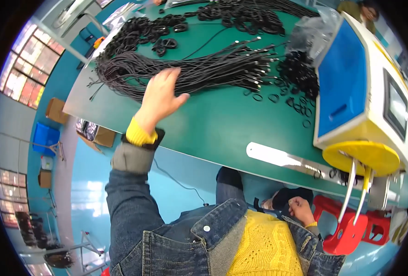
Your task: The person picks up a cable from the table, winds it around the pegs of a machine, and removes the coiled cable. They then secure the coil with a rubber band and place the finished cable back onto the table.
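A thick bundle of black cables [199, 73] lies across the green table, with its small metal plug ends gathered at the right. Over the near edge of the bundle reaches my left hand [161, 95], fingers stretched and thumb spread. Its fingertips overlap the cables, but whether they touch is unclear; nothing is in its grasp. My right hand [300, 209] hovers low by my lap, beneath the table's front edge. Its fingers are curled in, and what they hold, if anything, is hidden. Small black rings [300, 106] lie scattered and heaped right of the plug ends.
A white machine [342, 124] with a blue panel stands at the right. Its yellow disc [360, 158] carries two rods sticking out toward me. A metal strip [277, 157] lies along the table's near edge. Coiled black cables [162, 27] cover the far side. A red stool [346, 232] stands below.
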`<act>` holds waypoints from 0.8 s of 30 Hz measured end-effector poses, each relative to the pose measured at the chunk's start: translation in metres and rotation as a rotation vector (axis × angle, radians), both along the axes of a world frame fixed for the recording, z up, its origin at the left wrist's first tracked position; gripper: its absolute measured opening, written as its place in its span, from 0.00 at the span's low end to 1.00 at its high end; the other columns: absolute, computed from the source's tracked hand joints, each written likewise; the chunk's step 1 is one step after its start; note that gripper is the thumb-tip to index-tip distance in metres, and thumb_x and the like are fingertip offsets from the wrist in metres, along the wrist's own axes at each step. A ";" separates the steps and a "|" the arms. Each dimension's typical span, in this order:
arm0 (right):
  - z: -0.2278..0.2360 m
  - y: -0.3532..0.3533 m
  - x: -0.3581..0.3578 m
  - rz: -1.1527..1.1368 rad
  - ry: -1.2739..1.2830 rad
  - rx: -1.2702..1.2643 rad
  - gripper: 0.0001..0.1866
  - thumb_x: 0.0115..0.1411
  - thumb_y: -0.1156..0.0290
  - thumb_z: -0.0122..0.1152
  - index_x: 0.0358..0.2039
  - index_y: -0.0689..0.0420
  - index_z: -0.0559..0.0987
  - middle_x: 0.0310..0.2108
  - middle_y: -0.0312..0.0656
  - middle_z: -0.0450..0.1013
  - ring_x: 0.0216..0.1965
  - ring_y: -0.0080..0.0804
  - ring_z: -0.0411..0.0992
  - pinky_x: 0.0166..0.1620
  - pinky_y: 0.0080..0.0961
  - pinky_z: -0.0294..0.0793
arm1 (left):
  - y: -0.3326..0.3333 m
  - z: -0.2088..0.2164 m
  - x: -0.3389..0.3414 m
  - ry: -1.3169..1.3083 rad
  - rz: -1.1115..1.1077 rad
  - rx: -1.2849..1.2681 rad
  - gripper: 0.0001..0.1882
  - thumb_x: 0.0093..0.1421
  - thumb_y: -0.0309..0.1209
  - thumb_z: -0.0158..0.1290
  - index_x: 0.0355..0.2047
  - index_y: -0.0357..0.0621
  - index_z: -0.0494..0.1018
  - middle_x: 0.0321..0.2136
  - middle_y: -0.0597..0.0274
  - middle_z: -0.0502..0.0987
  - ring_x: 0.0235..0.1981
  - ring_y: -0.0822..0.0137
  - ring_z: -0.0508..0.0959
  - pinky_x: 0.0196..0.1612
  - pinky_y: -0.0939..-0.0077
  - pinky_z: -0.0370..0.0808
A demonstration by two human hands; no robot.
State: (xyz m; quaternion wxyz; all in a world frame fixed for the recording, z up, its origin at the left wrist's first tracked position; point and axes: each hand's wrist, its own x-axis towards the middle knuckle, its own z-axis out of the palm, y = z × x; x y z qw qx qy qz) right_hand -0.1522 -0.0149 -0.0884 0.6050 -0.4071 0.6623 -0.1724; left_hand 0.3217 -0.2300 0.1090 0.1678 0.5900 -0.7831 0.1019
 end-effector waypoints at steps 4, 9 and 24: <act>0.009 0.031 -0.011 -0.040 0.000 -0.091 0.08 0.57 0.70 0.51 0.29 0.62 0.72 0.17 0.36 0.69 0.15 0.19 0.65 0.20 0.17 0.65 | -0.046 -0.025 -0.030 -0.251 0.074 0.175 0.44 0.40 0.42 0.62 0.55 0.41 0.54 0.47 0.44 0.64 0.51 0.50 0.64 0.50 0.53 0.64; 0.001 0.090 -0.044 -0.214 -0.018 -0.154 0.10 0.57 0.69 0.51 0.31 0.63 0.72 0.17 0.37 0.69 0.15 0.19 0.65 0.20 0.16 0.65 | -0.101 -0.077 -0.034 -0.207 0.096 0.038 0.22 0.45 0.34 0.55 0.39 0.41 0.62 0.30 0.50 0.74 0.35 0.51 0.75 0.35 0.60 0.73; 0.011 0.088 -0.055 -0.049 0.011 -0.117 0.09 0.57 0.69 0.51 0.30 0.62 0.73 0.17 0.37 0.69 0.15 0.19 0.65 0.20 0.15 0.64 | -0.005 0.015 -0.021 0.259 0.030 -0.248 0.16 0.47 0.33 0.57 0.34 0.41 0.67 0.28 0.45 0.74 0.33 0.45 0.74 0.34 0.56 0.71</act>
